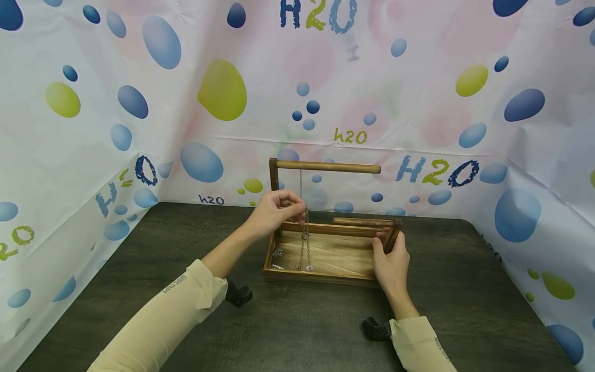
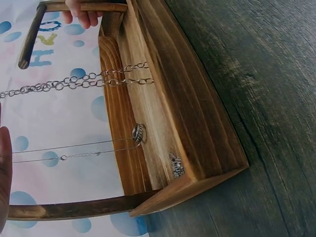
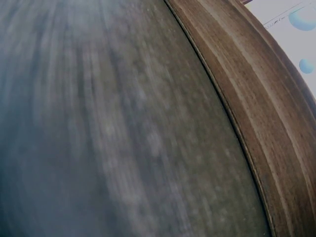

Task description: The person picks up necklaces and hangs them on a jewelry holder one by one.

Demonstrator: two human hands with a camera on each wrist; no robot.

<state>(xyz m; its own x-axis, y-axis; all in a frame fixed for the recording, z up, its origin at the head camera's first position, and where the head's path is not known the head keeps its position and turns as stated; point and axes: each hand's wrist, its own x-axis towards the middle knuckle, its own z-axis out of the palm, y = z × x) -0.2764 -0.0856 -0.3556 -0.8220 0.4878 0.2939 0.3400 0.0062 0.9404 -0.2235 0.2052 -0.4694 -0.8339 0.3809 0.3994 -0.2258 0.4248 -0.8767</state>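
Note:
A wooden jewelry stand (image 1: 321, 277) has a shallow tray base, a tall upper bar (image 1: 330, 166) at left and a lower bar (image 1: 362, 222) at right. My left hand (image 1: 276, 211) pinches a silver chain necklace (image 2: 74, 83), which hangs in a doubled strand down into the tray. A finer necklace (image 2: 79, 154) with a ring-shaped pendant (image 2: 139, 132) hangs from the upper bar beside it. My right hand (image 1: 392, 261) grips the stand's right end at the short post (image 1: 394, 235), its far fingers partly hidden behind the wood.
Small silver jewelry (image 2: 176, 165) lies in the tray's left corner. The stand rests on a dark wood-grain table (image 1: 307, 325). Close behind rises a white backdrop (image 1: 269, 77) with blue and green spots. Black wrist cameras (image 1: 238, 293) sit at both cuffs.

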